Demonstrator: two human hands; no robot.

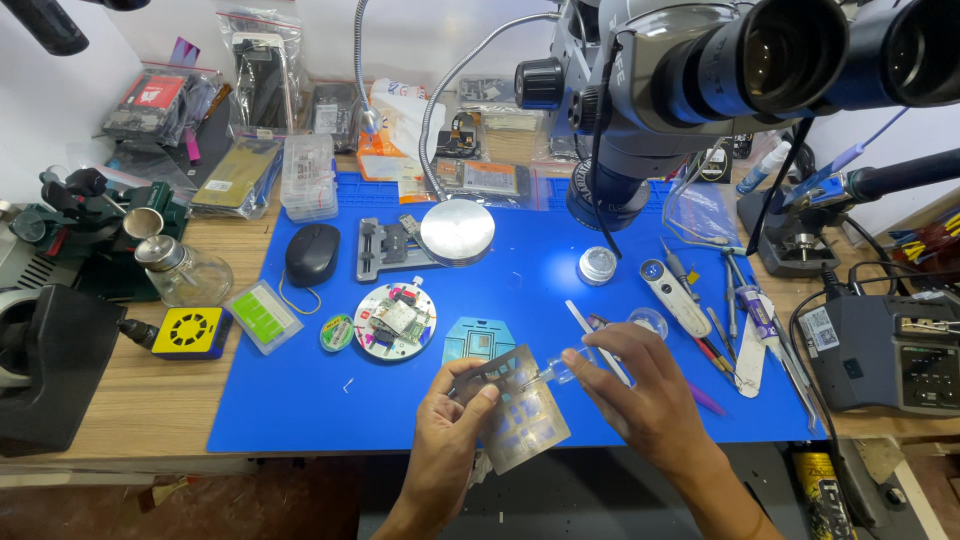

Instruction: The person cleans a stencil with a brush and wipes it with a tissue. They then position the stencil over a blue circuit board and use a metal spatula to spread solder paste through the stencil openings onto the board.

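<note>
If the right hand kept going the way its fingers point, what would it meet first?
The right hand points left with a small clear tool in its fingers. That tool already seems to meet the metal stencil held by the left hand; past it comes the left thumb, though depth is unclear.

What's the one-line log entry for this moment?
left hand: holds stencil plate | right hand: holds clear-handled tool | under: blue mat

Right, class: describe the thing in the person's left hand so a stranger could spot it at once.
Start at the big blue rectangular work mat and go to its near edge. There the left hand holds up a thin, silvery metal stencil sheet with small square cut-outs. Unlike the round fixture behind it, it is flat, rectangular and off the mat.
</note>
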